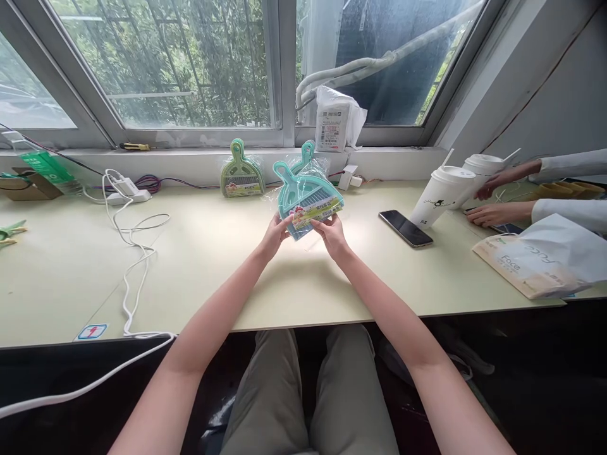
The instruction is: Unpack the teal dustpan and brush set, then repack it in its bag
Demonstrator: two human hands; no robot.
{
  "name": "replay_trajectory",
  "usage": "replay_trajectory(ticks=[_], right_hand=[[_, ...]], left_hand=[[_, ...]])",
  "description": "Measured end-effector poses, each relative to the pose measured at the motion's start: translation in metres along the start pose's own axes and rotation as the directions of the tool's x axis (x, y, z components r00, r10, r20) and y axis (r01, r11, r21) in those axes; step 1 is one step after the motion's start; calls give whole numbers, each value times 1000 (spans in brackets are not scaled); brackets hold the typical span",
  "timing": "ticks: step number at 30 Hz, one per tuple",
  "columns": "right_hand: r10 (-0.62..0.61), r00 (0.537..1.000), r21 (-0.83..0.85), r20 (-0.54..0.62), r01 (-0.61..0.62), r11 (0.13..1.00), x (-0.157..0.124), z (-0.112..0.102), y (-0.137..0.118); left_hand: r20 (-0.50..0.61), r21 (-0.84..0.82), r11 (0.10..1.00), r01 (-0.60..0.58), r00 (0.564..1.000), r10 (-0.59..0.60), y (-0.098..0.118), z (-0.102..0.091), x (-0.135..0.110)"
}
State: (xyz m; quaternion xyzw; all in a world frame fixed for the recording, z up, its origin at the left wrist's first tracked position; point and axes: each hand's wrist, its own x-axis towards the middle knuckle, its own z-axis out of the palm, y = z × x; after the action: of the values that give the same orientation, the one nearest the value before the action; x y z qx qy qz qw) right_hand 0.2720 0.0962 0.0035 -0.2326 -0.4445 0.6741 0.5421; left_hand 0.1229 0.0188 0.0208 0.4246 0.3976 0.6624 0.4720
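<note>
Between my two hands I hold a teal dustpan and brush set (pixel 303 196) in clear plastic wrap, tilted above the table. My left hand (pixel 275 235) grips its lower left edge, thumb on the printed label. On the lower right, my right hand (pixel 332 235) pinches the set with its thumb in front. Just behind it, another teal dustpan set (pixel 307 151) leans at the window sill, partly hidden. An olive-green dustpan set (pixel 241 174) stands to the left of that, also wrapped.
White cables (pixel 135 253) and a power strip (pixel 128 189) lie on the left. At right are a phone (pixel 405 227), two white cups with straws (pixel 443 196), a paper bag (pixel 535 259) and another person's hands (pixel 500 212). A white tissue pack (pixel 332 126) stands on the sill.
</note>
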Motion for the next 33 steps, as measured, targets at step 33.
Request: replay_trajectory(ticks=[33], right_hand=[[-51,999,67,6,50,996,2,-4,-2]], left_hand=[[176,23,996,87,980,-90,-3,7,-7]])
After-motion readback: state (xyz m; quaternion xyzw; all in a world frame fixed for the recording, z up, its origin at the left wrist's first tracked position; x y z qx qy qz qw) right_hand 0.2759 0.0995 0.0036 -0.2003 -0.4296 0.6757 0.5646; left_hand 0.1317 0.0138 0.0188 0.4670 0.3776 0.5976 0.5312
